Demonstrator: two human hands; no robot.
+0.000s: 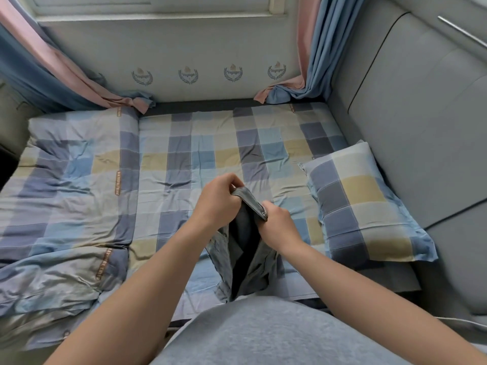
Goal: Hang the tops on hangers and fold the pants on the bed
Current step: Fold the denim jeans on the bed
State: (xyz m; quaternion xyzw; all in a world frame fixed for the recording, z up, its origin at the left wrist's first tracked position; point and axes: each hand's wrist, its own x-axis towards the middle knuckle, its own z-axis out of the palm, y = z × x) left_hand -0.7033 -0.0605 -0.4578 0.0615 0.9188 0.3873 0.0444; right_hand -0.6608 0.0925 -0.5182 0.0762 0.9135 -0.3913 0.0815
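A pair of grey-blue jeans [243, 254] hangs in front of me above the near edge of the bed [200, 154]. My left hand [220, 198] grips the far end of the waistband, fingers curled over it. My right hand [276, 222] grips the waistband's near end. The band is stretched short between the two hands, and the dark inside of the pants shows below it. The legs drop down behind my grey top, so their ends are hidden. No tops or hangers are in view.
A checked quilt [66, 212] lies bunched over the bed's left half. A checked pillow [363, 204] rests at the right against a grey padded headboard [411, 122]. Pink and blue curtains [308, 61] hang at the far wall on both sides.
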